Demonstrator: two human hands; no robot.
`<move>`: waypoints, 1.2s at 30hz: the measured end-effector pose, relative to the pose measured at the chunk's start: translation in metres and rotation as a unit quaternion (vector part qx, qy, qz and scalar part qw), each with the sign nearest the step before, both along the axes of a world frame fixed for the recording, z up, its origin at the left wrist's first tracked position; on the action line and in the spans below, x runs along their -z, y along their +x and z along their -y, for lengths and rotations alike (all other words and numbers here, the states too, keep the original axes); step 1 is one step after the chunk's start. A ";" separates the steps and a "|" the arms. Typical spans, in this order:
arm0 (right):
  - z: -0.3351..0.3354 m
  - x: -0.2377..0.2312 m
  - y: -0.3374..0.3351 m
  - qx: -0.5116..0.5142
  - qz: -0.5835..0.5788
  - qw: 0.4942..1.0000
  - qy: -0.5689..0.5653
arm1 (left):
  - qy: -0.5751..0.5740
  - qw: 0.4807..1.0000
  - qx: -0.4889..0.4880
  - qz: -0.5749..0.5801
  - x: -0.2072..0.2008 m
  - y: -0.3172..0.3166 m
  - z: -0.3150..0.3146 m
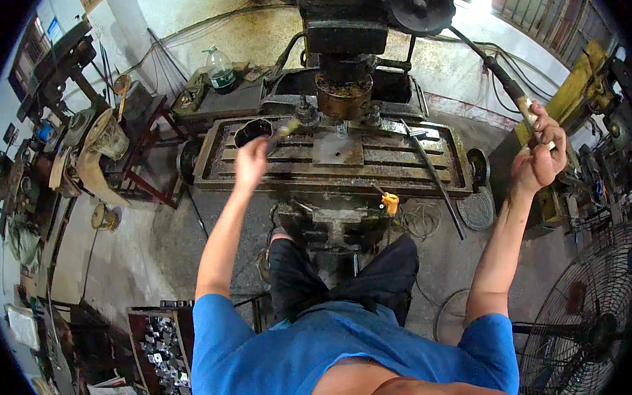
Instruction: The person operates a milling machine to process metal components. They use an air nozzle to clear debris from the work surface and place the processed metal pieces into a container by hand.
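My right hand [540, 152] is wrapped around the grip end of a long lever [509, 86], which runs up to the round hub [420, 10] of the machine's head. Over the left part of the slotted machine table [220, 164], my left hand [250, 161] is closed on a small brush [287, 129] with a yellowish tip, smeared by motion. Just beyond that hand stands a dark round pot [253, 130]. A flat metal plate [337, 151] lies mid-table beneath the rusty spindle housing [342, 96]. Whether the brush touches anything, I cannot tell.
Across the table's right side lies a long metal bar [436, 177], jutting past the front edge. A yellow fitting [389, 203] sits at that edge. A caged fan [598, 323] stands at my right. At lower left is a bin of metal parts [165, 355].
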State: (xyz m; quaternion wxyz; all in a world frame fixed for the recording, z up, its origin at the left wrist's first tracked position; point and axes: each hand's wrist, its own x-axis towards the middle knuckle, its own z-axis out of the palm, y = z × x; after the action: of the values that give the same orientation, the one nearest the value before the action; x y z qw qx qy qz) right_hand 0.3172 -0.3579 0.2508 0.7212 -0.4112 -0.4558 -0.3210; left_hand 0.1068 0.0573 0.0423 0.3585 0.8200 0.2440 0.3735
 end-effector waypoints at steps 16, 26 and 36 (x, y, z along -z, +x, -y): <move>0.001 0.019 -0.002 -0.020 -0.013 1.000 -0.005 | 0.007 1.000 -0.019 -0.013 0.021 0.112 0.057; -0.002 0.033 -0.007 -0.017 -0.023 1.000 -0.011 | -0.049 0.997 0.063 -0.002 0.026 0.082 0.047; 0.001 0.053 -0.001 -0.031 -0.032 0.999 -0.004 | 0.088 0.993 -0.075 -0.007 -0.003 -0.007 -0.013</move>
State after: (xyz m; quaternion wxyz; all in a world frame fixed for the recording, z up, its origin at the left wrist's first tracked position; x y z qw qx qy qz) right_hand 0.3158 -0.3589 0.1978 0.7436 -0.4098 -0.4458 -0.2836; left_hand 0.0997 0.0700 0.0455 0.2542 0.8302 0.2735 0.4140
